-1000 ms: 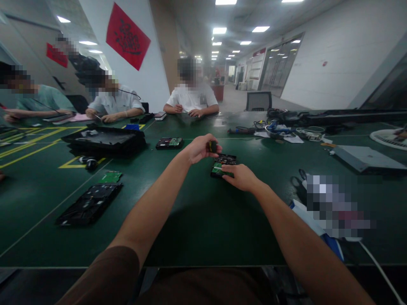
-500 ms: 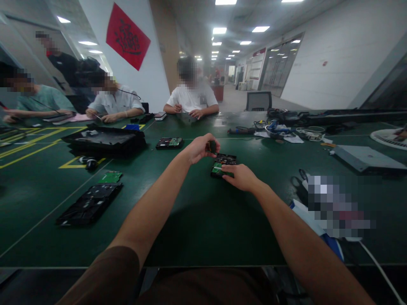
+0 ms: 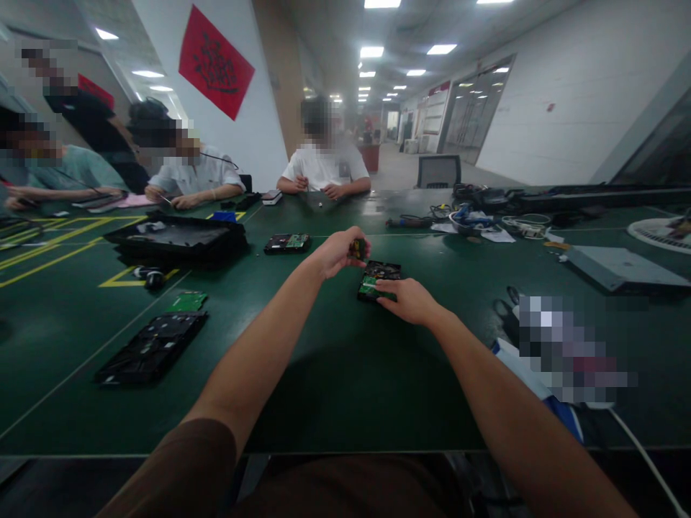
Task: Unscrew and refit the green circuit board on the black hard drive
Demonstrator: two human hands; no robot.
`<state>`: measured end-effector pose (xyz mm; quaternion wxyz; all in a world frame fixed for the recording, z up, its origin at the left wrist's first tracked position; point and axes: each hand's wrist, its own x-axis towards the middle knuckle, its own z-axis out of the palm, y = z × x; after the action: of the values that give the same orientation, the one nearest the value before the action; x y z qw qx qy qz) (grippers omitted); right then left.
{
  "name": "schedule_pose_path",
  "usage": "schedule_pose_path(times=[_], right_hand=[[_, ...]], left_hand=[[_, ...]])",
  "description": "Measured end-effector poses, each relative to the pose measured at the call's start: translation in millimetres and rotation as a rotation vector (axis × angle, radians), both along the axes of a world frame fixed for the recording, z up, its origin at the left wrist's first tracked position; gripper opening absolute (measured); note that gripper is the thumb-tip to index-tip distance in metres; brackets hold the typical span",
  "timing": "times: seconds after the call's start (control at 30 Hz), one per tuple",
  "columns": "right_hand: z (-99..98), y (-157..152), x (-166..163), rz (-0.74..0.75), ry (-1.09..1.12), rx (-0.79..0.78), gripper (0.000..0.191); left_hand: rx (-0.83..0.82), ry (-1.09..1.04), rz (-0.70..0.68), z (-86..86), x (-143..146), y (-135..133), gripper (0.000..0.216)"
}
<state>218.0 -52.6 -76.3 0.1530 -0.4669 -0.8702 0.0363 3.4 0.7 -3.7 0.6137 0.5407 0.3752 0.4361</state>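
A hard drive (image 3: 382,271) with a green circuit board lies on the table in front of me. My left hand (image 3: 345,253) is closed around the short black-and-yellow handle of a screwdriver (image 3: 357,249), held over the drive's far left edge; its tip is too small to make out. My right hand (image 3: 409,298) grips the near right side of the drive, fingers lying across the green board. To the left is another black drive body (image 3: 154,347), with a loose green circuit board (image 3: 188,301) just behind it.
Another hard drive (image 3: 287,243) lies further back, beside a stack of black trays (image 3: 177,241). On the right are a grey metal box (image 3: 626,267), a blue-and-white packet (image 3: 532,370) and tangled cables (image 3: 469,219). A person in white (image 3: 327,169) sits opposite; others are at the left.
The screwdriver handle has turned in my left hand, showing more yellow. My right hand and the drive stay put. At the far left, a standing person has moved leftward.
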Motion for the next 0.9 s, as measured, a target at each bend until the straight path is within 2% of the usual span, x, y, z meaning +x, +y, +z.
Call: schedule_pose_path(times=[0.13, 0.33, 0.6, 0.77, 0.9], right_hand=[[0.0, 0.0, -0.3, -0.011, 0.004, -0.01, 0.038], [1.6, -1.4, -0.6, -0.003, 0.012, -0.007, 0.037], [1.0, -0.3, -0.1, -0.004, 0.017, -0.02, 0.038], [-1.0, 0.5, 0.4, -0.005, 0.012, -0.007, 0.037], [-1.3, 0.3, 0.5, 0.003, 0.013, 0.005, 0.036]], left_hand=[[0.027, 0.052, -0.009, 0.7, -0.7, -0.6, 0.022], [-0.029, -0.03, -0.05, -0.1, 1.2, -2.5, 0.018], [0.078, 0.096, 0.013, 0.3, -1.1, 1.0, 0.024], [0.004, 0.01, -0.063, 0.2, 1.4, -3.2, 0.023], [0.004, -0.013, -0.041, -0.1, 2.2, -2.4, 0.021]])
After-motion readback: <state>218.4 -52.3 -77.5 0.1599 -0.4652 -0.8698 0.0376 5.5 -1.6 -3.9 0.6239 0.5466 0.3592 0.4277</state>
